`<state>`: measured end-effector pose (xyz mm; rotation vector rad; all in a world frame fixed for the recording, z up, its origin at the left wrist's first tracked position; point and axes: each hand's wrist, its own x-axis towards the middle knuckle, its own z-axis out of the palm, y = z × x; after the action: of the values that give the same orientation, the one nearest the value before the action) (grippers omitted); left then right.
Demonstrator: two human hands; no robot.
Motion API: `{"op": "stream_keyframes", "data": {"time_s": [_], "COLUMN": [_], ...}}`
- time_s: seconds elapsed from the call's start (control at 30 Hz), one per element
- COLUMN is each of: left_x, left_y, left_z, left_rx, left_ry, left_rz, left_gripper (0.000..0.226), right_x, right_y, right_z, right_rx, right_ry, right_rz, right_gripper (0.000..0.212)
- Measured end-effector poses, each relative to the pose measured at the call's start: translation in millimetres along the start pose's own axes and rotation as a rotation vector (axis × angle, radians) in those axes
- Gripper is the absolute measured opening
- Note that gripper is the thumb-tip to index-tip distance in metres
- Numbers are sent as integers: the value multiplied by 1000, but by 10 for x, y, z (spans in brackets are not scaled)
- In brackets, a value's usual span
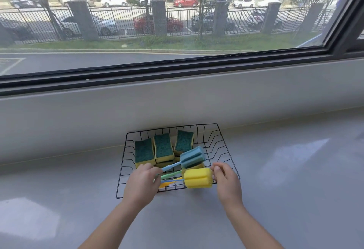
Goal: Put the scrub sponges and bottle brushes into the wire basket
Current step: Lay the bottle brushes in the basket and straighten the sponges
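Note:
A black wire basket (224,146) sits on the grey counter against the wall below the window. Inside it lie three yellow scrub sponges (163,147) with green tops, and more yellow sponge shows beneath them. My left hand (140,184) grips the handles of the bottle brushes over the basket's front. The blue-headed brush (192,157) points up and right. The yellow-headed brush (198,178) lies level above the front rim. A green handle (171,174) runs between them. My right hand (226,181) touches the yellow head's right end with its fingertips.
The grey counter (285,179) stretches wide on both sides of the basket. A low grey wall and a dark window frame (177,71) rise behind it.

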<state>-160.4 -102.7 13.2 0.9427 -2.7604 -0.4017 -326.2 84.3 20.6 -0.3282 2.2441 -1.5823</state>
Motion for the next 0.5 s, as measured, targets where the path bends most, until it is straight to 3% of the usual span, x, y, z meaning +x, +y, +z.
{"op": "stream_keyframes", "data": {"time_s": [0.17,0.5], "left_x": [-58,-108], "left_y": [-130,-335], "left_z": [-57,-92], "left_rx": [82,112], "left_ry": [87,56], "left_rz": [-80,-192], "left_gripper": [21,23], "right_x": [66,170], "right_y": [-72,-205], "right_z": [-22,-20], "right_rx": [-59,-125], "right_ry": [-20,-83], "right_rz": [-7,-15], "right_gripper": [20,12]}}
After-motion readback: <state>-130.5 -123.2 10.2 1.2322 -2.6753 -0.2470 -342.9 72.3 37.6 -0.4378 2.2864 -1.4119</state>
